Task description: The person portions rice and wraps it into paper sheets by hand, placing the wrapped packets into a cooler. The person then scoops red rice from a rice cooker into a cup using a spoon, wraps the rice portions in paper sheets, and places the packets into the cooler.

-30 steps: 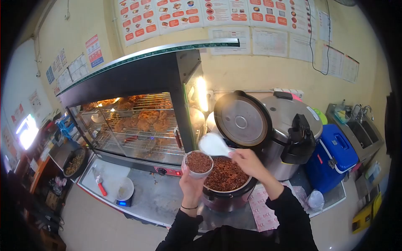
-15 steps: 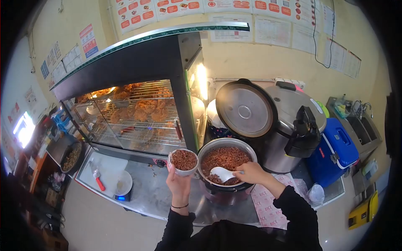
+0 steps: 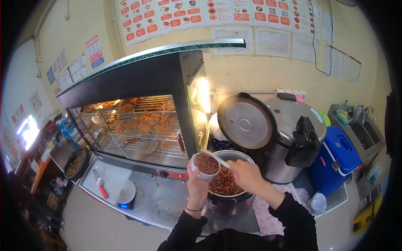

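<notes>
My left hand (image 3: 197, 186) holds up a small white bowl (image 3: 207, 167) heaped with reddish-brown rice, at the left rim of an uncovered pot. In my right hand (image 3: 247, 175) is a white rice spoon (image 3: 217, 159), seen nearly edge-on and slightly blurred, its head over the bowl's upper edge. Below both hands, the round pot (image 3: 234, 207) contains more of the same brown rice (image 3: 226, 183). Its raised lid (image 3: 244, 124) leans behind it.
A heated glass cabinet (image 3: 188, 67) with fried pieces stands left. A steel cooker (image 3: 274, 163) and blue cool box (image 3: 335, 154) are right. Patterned paper (image 3: 266, 215) lies right of the pot; a digital scale (image 3: 125, 205) holding a bowl is at left.
From half a second ago, the spoon has risen out of the pot to the bowl. My left hand has moved the bowl rightward, nearer the pot. The camera view has tilted up slightly.
</notes>
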`<state>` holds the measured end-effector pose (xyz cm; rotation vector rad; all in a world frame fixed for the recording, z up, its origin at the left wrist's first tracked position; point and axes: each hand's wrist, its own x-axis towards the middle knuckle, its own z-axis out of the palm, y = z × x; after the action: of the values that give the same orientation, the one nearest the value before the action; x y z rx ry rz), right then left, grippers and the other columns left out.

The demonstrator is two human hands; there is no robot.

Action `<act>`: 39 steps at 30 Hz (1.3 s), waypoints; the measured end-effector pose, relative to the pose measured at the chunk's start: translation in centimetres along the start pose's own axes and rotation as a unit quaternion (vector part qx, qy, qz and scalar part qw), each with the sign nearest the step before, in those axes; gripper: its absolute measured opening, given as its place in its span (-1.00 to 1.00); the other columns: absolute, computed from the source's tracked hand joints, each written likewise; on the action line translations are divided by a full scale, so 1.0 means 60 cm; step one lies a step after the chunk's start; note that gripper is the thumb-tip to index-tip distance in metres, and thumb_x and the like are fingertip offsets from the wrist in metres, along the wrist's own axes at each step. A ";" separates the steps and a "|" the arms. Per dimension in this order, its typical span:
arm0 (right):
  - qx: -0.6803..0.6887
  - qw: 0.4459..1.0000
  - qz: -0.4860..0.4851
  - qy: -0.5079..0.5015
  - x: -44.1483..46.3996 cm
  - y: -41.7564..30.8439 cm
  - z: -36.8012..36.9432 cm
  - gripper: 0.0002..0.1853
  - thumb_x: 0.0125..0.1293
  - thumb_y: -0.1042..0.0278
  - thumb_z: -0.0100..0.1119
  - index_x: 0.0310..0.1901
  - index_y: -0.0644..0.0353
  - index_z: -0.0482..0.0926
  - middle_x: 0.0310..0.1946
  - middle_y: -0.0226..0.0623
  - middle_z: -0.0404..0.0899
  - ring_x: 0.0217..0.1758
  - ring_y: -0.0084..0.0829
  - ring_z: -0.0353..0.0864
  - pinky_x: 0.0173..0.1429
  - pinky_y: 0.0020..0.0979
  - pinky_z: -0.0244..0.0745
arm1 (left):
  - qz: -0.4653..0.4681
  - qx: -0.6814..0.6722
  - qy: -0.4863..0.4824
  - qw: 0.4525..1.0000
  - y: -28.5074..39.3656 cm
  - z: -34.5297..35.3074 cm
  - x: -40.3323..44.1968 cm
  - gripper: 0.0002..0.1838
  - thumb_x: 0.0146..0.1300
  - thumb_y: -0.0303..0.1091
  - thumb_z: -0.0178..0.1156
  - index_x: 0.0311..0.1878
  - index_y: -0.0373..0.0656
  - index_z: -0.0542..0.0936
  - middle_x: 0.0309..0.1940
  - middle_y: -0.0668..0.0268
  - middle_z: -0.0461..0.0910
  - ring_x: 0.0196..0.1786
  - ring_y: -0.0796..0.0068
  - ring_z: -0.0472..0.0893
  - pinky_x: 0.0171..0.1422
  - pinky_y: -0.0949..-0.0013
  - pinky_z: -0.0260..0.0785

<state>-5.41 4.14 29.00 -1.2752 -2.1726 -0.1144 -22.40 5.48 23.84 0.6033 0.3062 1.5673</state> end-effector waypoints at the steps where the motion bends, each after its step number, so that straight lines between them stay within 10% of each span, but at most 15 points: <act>1: -0.066 0.998 -0.019 -0.010 -0.010 -0.015 0.009 -0.68 0.04 0.46 -0.01 -0.10 0.18 0.47 -0.47 -0.22 0.43 -0.45 -0.21 0.49 -0.41 -0.27 0.39 | 0.001 -0.010 -0.001 1.000 -0.002 0.003 0.001 -0.45 0.19 -0.27 -0.01 0.23 0.03 0.06 0.15 0.23 0.20 0.22 0.18 0.23 0.19 -0.05 0.19; 5: -0.059 0.998 0.009 0.014 -0.005 -0.018 -0.015 -0.69 0.05 0.40 -0.01 -0.11 0.16 0.44 -0.50 -0.31 0.39 -0.42 -0.31 0.49 -0.40 -0.29 0.40 | -0.010 -0.055 -0.016 0.998 -0.003 -0.008 0.002 -0.49 0.23 -0.21 -0.06 0.24 0.03 0.08 0.17 0.22 0.20 0.24 0.16 0.22 0.19 -0.07 0.18; 10: 0.372 0.907 0.192 -0.053 0.043 0.035 -0.014 -0.60 0.27 0.12 -0.10 -0.54 0.29 0.47 -0.75 -0.26 0.36 -0.62 -0.45 0.38 -0.47 -0.42 0.28 | -0.017 -0.052 -0.024 0.998 0.011 -0.004 -0.002 -0.49 0.25 -0.11 -0.17 0.20 -0.18 0.18 0.14 0.09 0.28 0.20 0.10 0.28 0.23 -0.02 0.13; 13: 0.377 0.877 0.216 -0.204 0.041 0.025 0.045 -0.57 0.29 0.09 -0.13 -0.54 0.31 0.46 -0.74 -0.35 0.35 -0.62 -0.52 0.32 -0.47 -0.43 0.25 | -0.022 -0.024 -0.031 0.999 0.018 -0.009 0.000 -0.47 0.25 -0.10 -0.18 0.21 -0.20 0.16 0.15 0.07 0.26 0.20 0.08 0.27 0.24 -0.03 0.12; 19: 0.456 0.841 0.256 -0.140 0.036 0.073 0.007 -0.54 0.25 -0.01 -0.05 -0.62 0.22 0.43 -0.71 -0.52 0.31 -0.65 -0.67 0.21 -0.52 -0.56 0.16 | -0.040 -0.060 -0.070 0.995 0.040 -0.026 0.002 -0.46 0.24 -0.09 -0.18 0.22 -0.20 0.15 0.16 0.03 0.23 0.21 0.01 0.25 0.23 -0.11 0.11; 25: -0.021 0.942 0.263 -0.208 -0.052 0.099 0.029 -0.64 0.26 0.15 -0.14 -0.44 0.19 0.60 -0.52 -0.15 0.51 -0.42 -0.15 0.47 -0.14 -0.22 0.38 | -0.065 -0.047 -0.072 0.994 0.056 -0.009 -0.034 -0.39 0.26 0.04 -0.26 0.24 -0.23 0.14 0.15 -0.02 0.24 0.16 -0.08 0.30 0.13 -0.17 0.22; 27: -0.194 0.977 0.033 0.084 -0.092 0.104 0.047 -0.63 0.27 0.12 -0.16 -0.31 0.24 0.57 -0.36 -0.14 0.50 -0.29 -0.16 0.47 -0.05 -0.25 0.32 | -0.084 -0.028 -0.073 0.993 0.039 0.013 -0.061 -0.38 0.27 0.05 -0.28 0.23 -0.24 0.15 0.15 -0.02 0.25 0.15 -0.07 0.31 0.13 -0.16 0.22; 29: 0.050 0.983 0.130 0.122 -0.114 0.096 0.013 -0.63 0.29 0.08 -0.16 -0.20 0.20 0.53 -0.23 -0.14 0.47 -0.14 -0.21 0.43 0.05 -0.34 0.27 | -0.114 -0.013 -0.077 0.990 0.007 0.059 -0.098 -0.40 0.28 0.03 -0.30 0.21 -0.26 0.19 0.12 0.03 0.30 0.13 0.06 0.36 0.11 -0.03 0.29; 31: 0.380 0.895 0.201 0.116 -0.154 0.097 -0.007 -0.57 0.31 0.00 -0.20 -0.08 0.20 0.45 -0.16 -0.17 0.45 -0.06 -0.31 0.41 0.09 -0.40 0.25 | -0.124 0.054 -0.046 0.990 -0.051 0.099 -0.136 -0.42 0.29 0.01 -0.31 0.20 -0.26 0.20 0.13 0.08 0.30 0.14 0.16 0.36 0.20 0.10 0.22; 33: 0.707 0.663 0.244 0.028 -0.219 0.106 -0.018 -0.44 0.32 -0.13 -0.30 0.03 0.23 0.35 -0.13 -0.27 0.46 -0.01 -0.45 0.40 0.10 -0.43 0.27 | -0.182 0.054 -0.008 0.982 -0.127 0.126 -0.177 -0.45 0.29 0.01 -0.31 0.13 -0.26 0.30 0.05 0.12 0.40 0.09 0.27 0.41 0.19 0.23 0.24; 37: 0.842 0.315 0.432 -0.070 -0.369 0.140 -0.045 -0.40 0.23 -0.24 -0.24 0.06 0.09 0.38 0.05 -0.27 0.40 0.09 -0.34 0.39 0.16 -0.24 0.28 | -0.203 0.101 0.057 0.972 -0.326 0.118 -0.234 -0.53 0.30 -0.07 -0.26 -0.01 -0.27 0.41 -0.12 0.17 0.52 -0.07 0.32 0.52 0.07 0.34 0.31; 39: 0.869 0.255 0.421 -0.060 -0.438 0.180 -0.057 -0.40 0.21 -0.26 -0.25 0.05 0.07 0.39 0.04 -0.29 0.41 0.09 -0.30 0.39 0.14 -0.17 0.30 | -0.181 0.217 0.068 0.957 -0.414 0.079 -0.256 -0.57 0.29 -0.12 -0.20 -0.07 -0.30 0.45 -0.17 0.18 0.55 -0.15 0.33 0.56 0.00 0.36 0.35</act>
<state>14.17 -11.43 15.12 -0.5045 -0.1525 2.1097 0.93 -7.90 11.45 0.7306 0.8342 1.1897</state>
